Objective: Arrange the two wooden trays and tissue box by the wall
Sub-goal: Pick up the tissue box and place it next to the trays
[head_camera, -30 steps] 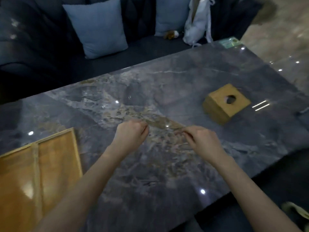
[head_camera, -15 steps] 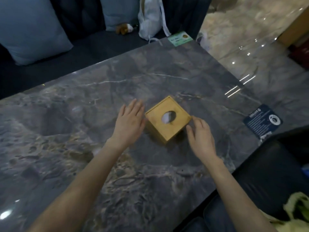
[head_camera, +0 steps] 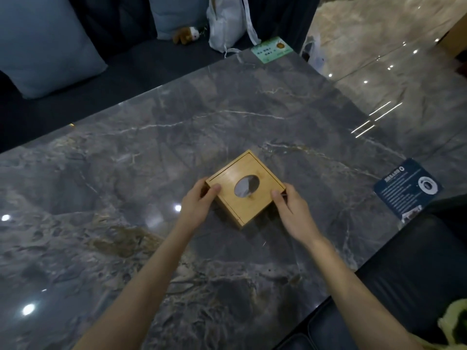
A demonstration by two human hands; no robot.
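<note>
A square wooden tissue box (head_camera: 246, 170) with an oval hole in its top sits near the middle of the dark marble table (head_camera: 126, 173), turned corner-on to me. My left hand (head_camera: 198, 205) clasps its left corner, thumb on the top face. My right hand (head_camera: 293, 210) clasps its right corner the same way. Whether the box rests on the table or is just off it, I cannot tell. Neither wooden tray is in view.
A blue card (head_camera: 408, 189) lies at the table's right edge and a green card (head_camera: 272, 49) at its far corner. Behind the table runs a dark sofa with blue cushions (head_camera: 43, 46), a white bag (head_camera: 226, 24) and a small plush toy (head_camera: 187, 35). Glossy floor lies to the right.
The view swung right, so the wooden tray left the frame. Both hands reached the tissue box and closed on its two side corners.
</note>
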